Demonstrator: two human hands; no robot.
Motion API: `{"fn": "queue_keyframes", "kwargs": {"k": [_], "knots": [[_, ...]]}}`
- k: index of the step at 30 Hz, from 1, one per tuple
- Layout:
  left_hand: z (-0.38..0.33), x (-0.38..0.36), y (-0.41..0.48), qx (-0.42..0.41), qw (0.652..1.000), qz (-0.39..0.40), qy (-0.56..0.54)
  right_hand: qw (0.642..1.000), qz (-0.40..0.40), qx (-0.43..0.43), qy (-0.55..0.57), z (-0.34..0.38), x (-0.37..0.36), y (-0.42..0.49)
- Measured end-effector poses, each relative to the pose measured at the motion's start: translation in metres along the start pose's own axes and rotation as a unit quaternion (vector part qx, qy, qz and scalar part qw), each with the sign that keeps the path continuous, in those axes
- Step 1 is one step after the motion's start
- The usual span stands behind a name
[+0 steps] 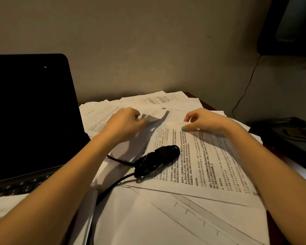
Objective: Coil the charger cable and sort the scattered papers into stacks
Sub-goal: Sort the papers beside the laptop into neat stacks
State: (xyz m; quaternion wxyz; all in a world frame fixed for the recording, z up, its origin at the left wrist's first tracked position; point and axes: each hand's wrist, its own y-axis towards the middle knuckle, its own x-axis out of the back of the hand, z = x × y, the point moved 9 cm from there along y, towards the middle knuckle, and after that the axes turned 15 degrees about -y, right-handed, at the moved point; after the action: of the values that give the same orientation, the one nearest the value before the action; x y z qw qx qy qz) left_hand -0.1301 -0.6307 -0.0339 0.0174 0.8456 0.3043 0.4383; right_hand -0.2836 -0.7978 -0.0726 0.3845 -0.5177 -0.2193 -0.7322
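Several printed papers point(193, 156) lie scattered and overlapping across the desk. A coiled black charger cable point(155, 160) rests on a text sheet in the middle, its loose ends trailing left and toward me. My left hand point(125, 123) pinches the lifted corner of a sheet point(155, 114) near the back of the pile. My right hand point(204, 122) pinches the far edge of the large text sheet between thumb and curled fingers.
An open black laptop point(28, 112) stands at the left, its keyboard point(19, 186) near the front edge. A sheet with pencil line drawings point(175, 218) lies closest to me. A dark object point(286, 133) sits at the right, a thin cable point(245, 89) running up the wall.
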Motion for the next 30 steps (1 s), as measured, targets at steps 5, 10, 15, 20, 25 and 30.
{"fn": "queue_keyframes", "kwargs": {"k": [5,10,15,20,25,30], "knots": [[0.017,0.040,-0.003,0.002,0.980,-0.154,-0.126,0.995,-0.088,-0.049,-0.017,-0.031,0.026,-0.007],[0.020,0.064,-0.009,-0.013,0.941,-0.271,-0.204,0.953,-0.254,-0.164,0.031,-0.077,0.062,-0.025],[0.006,0.065,-0.011,-0.062,0.901,-0.288,-0.318,0.890,-0.380,-0.203,0.147,-0.090,0.078,-0.044],[0.000,0.073,-0.012,-0.073,0.875,-0.329,-0.347,0.834,-0.441,-0.212,0.256,-0.097,0.091,-0.062],[0.017,0.071,-0.011,-0.026,0.854,-0.339,-0.394,0.785,-0.445,-0.237,0.360,-0.110,0.091,-0.068],[0.019,0.069,-0.013,-0.027,0.843,-0.344,-0.413,0.862,-0.251,-0.207,0.388,-0.086,0.051,-0.036]]}}
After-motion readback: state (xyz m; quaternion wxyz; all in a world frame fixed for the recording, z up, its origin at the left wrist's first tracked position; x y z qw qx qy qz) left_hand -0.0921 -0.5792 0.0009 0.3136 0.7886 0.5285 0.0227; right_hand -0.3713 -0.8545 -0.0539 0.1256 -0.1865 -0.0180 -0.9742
